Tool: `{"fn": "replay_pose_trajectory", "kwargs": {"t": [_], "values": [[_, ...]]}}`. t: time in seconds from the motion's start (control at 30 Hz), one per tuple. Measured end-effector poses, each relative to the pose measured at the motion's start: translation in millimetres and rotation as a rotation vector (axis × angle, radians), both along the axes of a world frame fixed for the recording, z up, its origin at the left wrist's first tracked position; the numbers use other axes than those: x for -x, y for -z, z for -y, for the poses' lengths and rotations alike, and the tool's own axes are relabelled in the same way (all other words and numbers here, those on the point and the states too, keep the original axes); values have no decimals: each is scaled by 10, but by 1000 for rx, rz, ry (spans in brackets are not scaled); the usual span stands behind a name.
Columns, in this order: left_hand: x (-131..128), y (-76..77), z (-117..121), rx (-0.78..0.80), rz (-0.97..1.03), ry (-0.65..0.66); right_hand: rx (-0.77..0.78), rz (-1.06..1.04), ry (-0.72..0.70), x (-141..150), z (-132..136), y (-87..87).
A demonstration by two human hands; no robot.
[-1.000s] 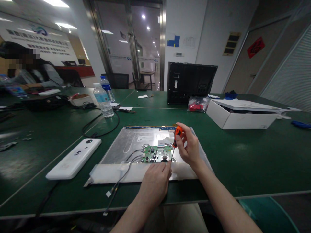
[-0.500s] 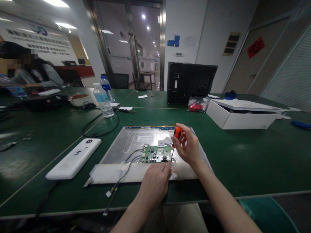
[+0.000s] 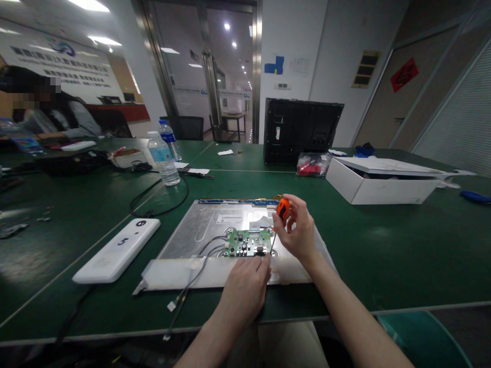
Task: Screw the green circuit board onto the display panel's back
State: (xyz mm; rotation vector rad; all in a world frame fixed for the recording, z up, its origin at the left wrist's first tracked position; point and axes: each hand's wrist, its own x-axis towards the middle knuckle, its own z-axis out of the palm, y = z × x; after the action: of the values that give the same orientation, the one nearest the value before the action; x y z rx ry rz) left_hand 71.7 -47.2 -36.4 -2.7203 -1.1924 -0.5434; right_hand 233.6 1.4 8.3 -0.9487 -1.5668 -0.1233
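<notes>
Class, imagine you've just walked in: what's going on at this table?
A person's right grip holds an orange-and-black screwdriver, its shaft slanting down to the near right corner of a green circuit board. The board sits on a flat metal panel. The left grip lies over the panel's pale near strip, close to the screwdriver's tip. Any screw there is too small to tell.

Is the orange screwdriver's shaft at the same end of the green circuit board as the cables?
No, the screwdriver slants down to the right end of the circuit board, while the cables leave its left end.

White box (image 3: 391, 191), water bottles (image 3: 164, 162), red door decoration (image 3: 404, 75)
</notes>
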Motion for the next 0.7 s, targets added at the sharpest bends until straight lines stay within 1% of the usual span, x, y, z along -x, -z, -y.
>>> {"fn": "replay_pose_trajectory", "kwargs": {"t": [0.13, 0.33, 0.47, 0.7], "values": [[2, -9, 4, -15, 11, 13, 5, 20, -6, 0, 8, -7], [4, -1, 6, -9, 14, 2, -44, 56, 13, -13, 6, -44], [9, 13, 5, -7, 11, 2, -22, 50, 21, -2, 19, -57], [10, 16, 17, -22, 12, 9, 30, 15, 21, 4, 34, -24]]}}
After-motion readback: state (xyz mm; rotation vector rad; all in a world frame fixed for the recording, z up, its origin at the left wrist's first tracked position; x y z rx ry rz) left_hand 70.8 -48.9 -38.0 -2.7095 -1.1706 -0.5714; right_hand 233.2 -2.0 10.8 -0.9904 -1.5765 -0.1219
